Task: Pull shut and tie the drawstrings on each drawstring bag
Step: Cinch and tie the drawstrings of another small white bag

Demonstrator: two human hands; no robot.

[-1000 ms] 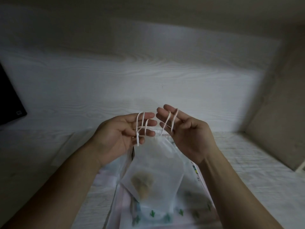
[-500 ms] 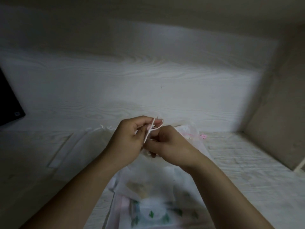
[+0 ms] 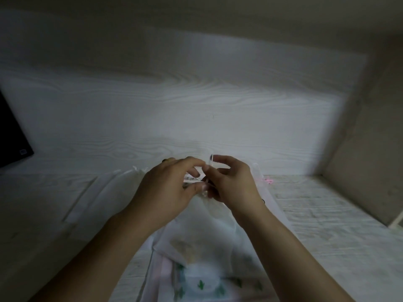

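Both hands are up over a white bag point(image 3: 202, 232) that hangs just under them. The left hand point(image 3: 168, 192) has bent fingers and pinches the string point(image 3: 209, 168) with its thumb and finger. The right hand point(image 3: 233, 182) has curled fingers and grips the same white string, which sticks up between the 2 hands. The hands touch each other at the fingertips. The top of the bag is bunched up under the hands. Something tan shows through the thin bag. Under it lies a cloth point(image 3: 207, 284) with small green plants on it, on a pale wood table point(image 3: 327, 225). A pink bit point(image 3: 269, 181) lies near the right hand.
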